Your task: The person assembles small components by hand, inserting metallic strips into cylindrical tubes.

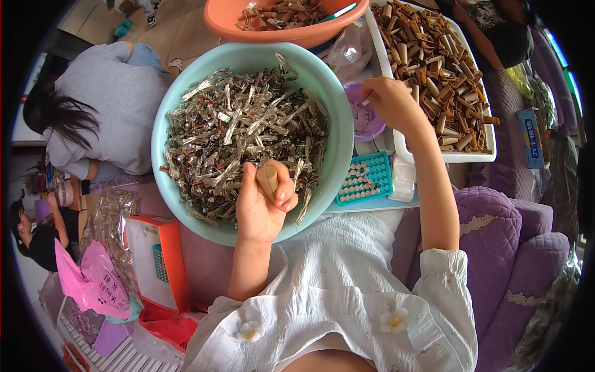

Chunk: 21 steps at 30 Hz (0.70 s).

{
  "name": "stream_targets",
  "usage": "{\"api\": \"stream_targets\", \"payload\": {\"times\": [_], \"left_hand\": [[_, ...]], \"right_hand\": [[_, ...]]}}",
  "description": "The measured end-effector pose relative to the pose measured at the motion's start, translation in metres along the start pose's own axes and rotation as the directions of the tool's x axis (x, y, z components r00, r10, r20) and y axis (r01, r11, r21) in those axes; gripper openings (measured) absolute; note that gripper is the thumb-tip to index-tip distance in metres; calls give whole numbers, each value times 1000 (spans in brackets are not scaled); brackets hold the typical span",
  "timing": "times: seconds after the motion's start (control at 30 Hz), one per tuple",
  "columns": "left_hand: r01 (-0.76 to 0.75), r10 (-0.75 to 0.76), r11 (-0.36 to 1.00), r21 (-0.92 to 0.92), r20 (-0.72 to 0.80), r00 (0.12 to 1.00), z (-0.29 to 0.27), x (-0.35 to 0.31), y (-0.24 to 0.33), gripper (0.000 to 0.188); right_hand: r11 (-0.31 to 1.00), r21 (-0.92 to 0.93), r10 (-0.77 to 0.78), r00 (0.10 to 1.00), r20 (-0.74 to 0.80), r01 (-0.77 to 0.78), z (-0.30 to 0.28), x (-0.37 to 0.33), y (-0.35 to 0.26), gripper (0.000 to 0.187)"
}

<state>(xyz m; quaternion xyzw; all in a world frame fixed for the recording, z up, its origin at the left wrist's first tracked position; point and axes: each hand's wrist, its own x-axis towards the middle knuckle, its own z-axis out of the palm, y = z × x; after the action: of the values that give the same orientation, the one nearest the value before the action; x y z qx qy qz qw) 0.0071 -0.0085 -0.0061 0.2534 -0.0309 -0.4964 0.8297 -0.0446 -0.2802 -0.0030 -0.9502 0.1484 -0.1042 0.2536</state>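
My left hand point(263, 208) is closed around a short tan tube point(268, 180), held upright over the near edge of a light green basin point(162, 118). Silvery, clear-wrapped twisted bundles point(248, 127) fill that basin, with bits of red and brown among them. To the right, my right hand point(396, 105) reaches over a small purple bowl point(374, 131) of white pieces. Its fingertips pinch a small white piece point(366, 102). Beside the bowl's near side lies a teal tray point(385, 186) with rows of small round pieces.
At right, a white tray point(489, 139) holds many brown tubes and folded pieces. An orange basin point(217, 25) stands at the far side. A purple quilted armchair point(486, 229) is at right, an orange-red box point(173, 260) at left. Other people point(114, 105) sit nearby.
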Motion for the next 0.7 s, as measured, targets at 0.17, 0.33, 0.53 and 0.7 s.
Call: {"api": "stream_targets", "payload": {"times": [0.17, 0.33, 0.53, 0.7], "left_hand": [[42, -41, 995, -94, 6, 999, 5, 1, -1, 40], [175, -142, 967, -188, 175, 974, 5, 0, -5, 33], [187, -164, 958, -219, 119, 979, 20, 1, -6, 32], [104, -95, 992, -69, 121, 988, 23, 2, -12, 32]], "right_hand": [[975, 187, 132, 990, -54, -120, -16, -10, -16, 12], [728, 666, 67, 949, -308, 164, -4, -42, -77, 13], [899, 310, -259, 947, -190, 309, -10, -70, -128, 24], [908, 213, -338, 931, -134, 360, -10, -74, -132, 23]]}}
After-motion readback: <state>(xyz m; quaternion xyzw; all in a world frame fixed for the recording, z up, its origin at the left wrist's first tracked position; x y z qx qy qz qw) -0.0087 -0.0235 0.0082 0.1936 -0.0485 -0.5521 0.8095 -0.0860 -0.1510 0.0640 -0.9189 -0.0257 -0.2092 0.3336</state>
